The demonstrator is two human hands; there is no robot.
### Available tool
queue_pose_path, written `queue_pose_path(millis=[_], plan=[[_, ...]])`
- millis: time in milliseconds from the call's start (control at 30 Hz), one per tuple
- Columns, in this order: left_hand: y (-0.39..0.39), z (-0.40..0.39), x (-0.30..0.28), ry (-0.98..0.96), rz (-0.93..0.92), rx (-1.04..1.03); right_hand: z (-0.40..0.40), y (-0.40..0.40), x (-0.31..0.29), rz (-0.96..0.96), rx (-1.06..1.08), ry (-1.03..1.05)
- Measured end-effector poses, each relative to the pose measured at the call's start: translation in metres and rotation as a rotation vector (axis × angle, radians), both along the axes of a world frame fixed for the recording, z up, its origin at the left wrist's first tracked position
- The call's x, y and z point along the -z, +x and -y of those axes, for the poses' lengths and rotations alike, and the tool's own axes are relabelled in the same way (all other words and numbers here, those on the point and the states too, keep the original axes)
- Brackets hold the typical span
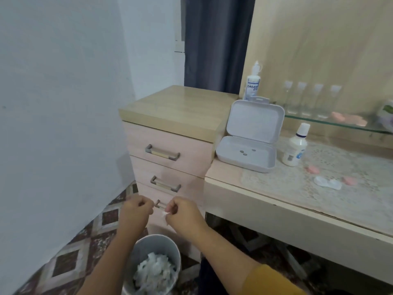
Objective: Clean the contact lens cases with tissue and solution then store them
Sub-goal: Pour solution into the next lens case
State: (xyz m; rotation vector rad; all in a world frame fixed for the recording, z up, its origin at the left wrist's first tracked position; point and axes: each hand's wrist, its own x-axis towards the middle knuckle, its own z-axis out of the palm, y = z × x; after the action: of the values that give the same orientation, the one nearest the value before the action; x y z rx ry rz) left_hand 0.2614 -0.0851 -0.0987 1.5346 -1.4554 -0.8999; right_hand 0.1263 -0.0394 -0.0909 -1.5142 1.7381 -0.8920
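Both my hands hover in front of the lowest drawer, above a grey bin (pixel 136 248) filled with crumpled used tissue (pixel 155 271). My left hand (pixel 138 211) is curled shut, and nothing shows in it. My right hand (pixel 184 217) pinches a small white scrap of tissue (pixel 164 213) at its fingertips. A clear contact lens case (pixel 327 182) lies open on the lace-covered table at the right, with one pink cap (pixel 312 169) to its left and another pink cap (pixel 348 180) to its right. A white solution bottle (pixel 294 145) stands behind them.
An open grey storage box (pixel 248 158) sits on the table's left corner, beside a taller solution bottle (pixel 253 84). A pink drawer unit (pixel 170 145) with a wooden top stands to the left of the table. Small glass bottles (pixel 308 99) and pink items line a glass shelf.
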Motion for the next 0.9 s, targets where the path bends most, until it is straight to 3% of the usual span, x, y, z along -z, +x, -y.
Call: queue_pose_path(millis=[200,367,900], plan=[[0.016,0.004,0.019,0.035,0.080,-0.034,0.015,0.020,0.022,-0.035,-0.054,0.178],[0.015,0.003,0.025,0.069,0.111,-0.049,0.017,0.014,0.025,-0.047,-0.045,0.181],[-0.100,-0.032,-0.055,-0.143,-0.053,0.197,-0.034,-0.076,-0.050,0.221,0.248,-0.195]])
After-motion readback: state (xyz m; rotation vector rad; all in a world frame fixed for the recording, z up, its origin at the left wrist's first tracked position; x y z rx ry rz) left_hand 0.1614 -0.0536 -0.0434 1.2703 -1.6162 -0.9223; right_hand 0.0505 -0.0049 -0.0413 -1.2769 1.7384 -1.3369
